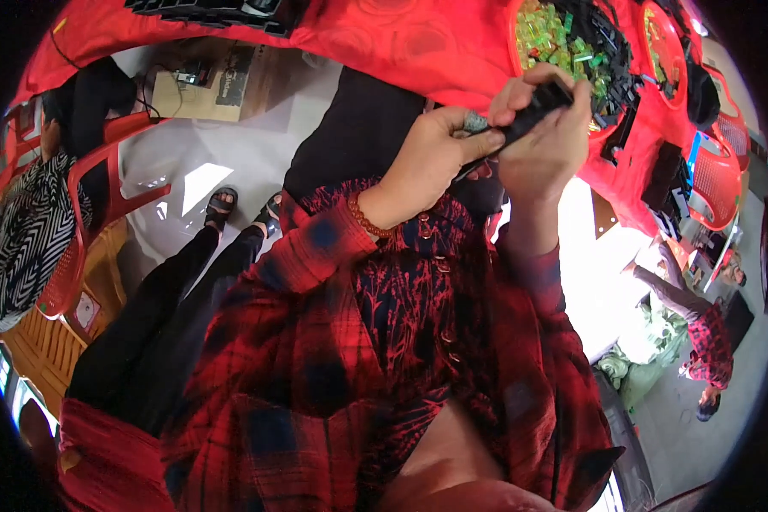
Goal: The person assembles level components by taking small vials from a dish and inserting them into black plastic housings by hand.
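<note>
At far left, a red plastic chair [77,222] stands near a cardboard box [175,92] on the floor. The left forearm angles up and to the right in a plaid sleeve [307,247], a beaded bracelet [367,215] at its wrist. The left hand [427,162] is back-up, its thumb stretched along the lower end of a black elongated piece [538,109] and its fingers closed on it. That piece slants up to the right between both hands, above the lap and near the edge of the red-covered table [384,51]. The right forearm stands nearly upright; the right hand [538,158] turns its palm inward, fingers and thumb clamped around the upper end. Just beyond sits a red tray [515,38] of yellow-green and black pieces; farther right, a second tray [648,51].
</note>
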Available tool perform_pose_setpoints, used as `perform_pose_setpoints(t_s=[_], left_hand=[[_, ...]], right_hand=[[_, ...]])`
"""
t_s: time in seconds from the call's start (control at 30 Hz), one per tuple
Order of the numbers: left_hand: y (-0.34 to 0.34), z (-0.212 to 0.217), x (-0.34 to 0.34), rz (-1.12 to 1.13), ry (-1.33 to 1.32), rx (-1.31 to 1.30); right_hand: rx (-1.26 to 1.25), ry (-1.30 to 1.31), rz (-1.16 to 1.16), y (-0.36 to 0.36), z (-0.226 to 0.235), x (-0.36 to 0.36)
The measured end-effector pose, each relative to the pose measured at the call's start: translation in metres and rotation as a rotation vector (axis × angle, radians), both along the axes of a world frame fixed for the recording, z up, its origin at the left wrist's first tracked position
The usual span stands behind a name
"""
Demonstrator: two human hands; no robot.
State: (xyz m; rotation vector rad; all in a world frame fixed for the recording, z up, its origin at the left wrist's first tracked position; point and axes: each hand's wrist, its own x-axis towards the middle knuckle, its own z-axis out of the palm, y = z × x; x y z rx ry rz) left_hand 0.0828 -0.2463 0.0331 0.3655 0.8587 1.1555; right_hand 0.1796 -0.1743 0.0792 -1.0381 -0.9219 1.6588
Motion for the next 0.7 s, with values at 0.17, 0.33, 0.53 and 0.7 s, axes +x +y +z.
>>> perform_pose_setpoints(t_s=[0.17,0.33,0.53,0.7], left_hand=[[0.013,-0.003,-0.002,-0.126,0.054,-0.068],[0.012,0.003,-0.013,-0.197,-0.357,-0.071],[0.014,0.002,-0.014,-0.193,-0.395,-0.083],[0.016,-0.002,-0.011,-0.208,-0.499,-0.091]], right_hand=[[-0.139,0.057,-0.091,0.013,-0.016,0.012],[-0.122,0.023,-0.056,0.030,-0.026,0.031],[-0.120,-0.021,-0.017,0.032,-0.012,0.024],[-0.047,-0.081,-0.070,0.029,-0.003,0.020]])
